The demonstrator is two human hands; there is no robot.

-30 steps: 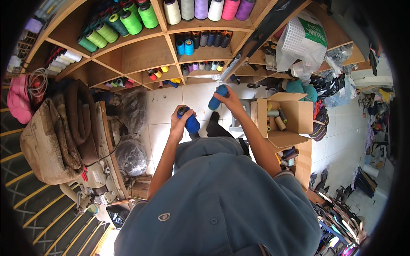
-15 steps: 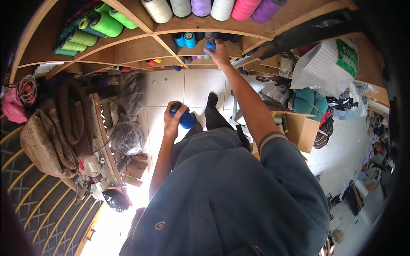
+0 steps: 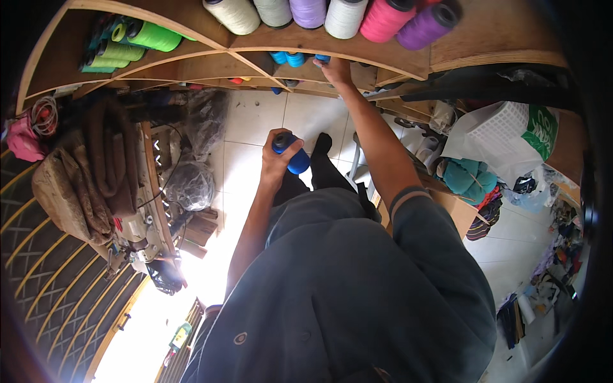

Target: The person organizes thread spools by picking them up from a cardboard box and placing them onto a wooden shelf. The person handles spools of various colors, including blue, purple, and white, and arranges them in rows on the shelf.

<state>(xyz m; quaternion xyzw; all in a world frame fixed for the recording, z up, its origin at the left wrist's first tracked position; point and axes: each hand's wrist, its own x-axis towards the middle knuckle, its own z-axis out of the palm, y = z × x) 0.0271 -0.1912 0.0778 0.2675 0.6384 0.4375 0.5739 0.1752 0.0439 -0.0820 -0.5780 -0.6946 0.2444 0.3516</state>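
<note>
My left hand (image 3: 276, 163) is wrapped around a dark blue cone of thread (image 3: 297, 158), held in front of my body above the floor. Up at the shelf, my right hand (image 3: 336, 71) reaches into a lower compartment with its fingers closed on a lighter blue thread spool (image 3: 322, 58). The shelf board above hides part of that spool. Just left of it stand bright blue thread cones (image 3: 294, 59) in the same compartment.
A wooden shelf (image 3: 383, 58) curves across the top, bearing white, lilac, pink and purple cones (image 3: 308, 13). Green cones (image 3: 153, 36) lie at upper left. Brown folded fabric (image 3: 76, 191) is piled at left. A white plastic bag (image 3: 495, 134) sits at right.
My right hand has carried the lighter blue spool further into the shelf compartment, so the board now covers part of it. My left hand has shifted slightly right and up with the dark blue cone.
</note>
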